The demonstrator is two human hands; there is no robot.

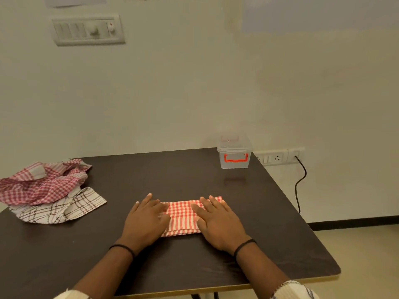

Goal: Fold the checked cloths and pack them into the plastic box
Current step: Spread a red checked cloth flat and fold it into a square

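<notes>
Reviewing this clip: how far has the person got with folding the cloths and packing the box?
Done: nothing looks packed; the plastic box stands lidded at the table's far edge, apparently empty. In hand: the left hand and right hand press flat on an orange checked cloth, folded into a small rectangle. Left: the pink checked cloth and the brown checked cloth lie unfolded at the left.

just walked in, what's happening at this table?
A person is folding cloths. Both hands, left hand and right hand, press flat on a folded red-and-white checked cloth near the front of the dark brown table. A heap of unfolded cloths, pink-checked over a brown-lined white one, waits at the left. The clear plastic box with the orange handle sits lidded at the far right edge, nothing visibly packed.
</notes>
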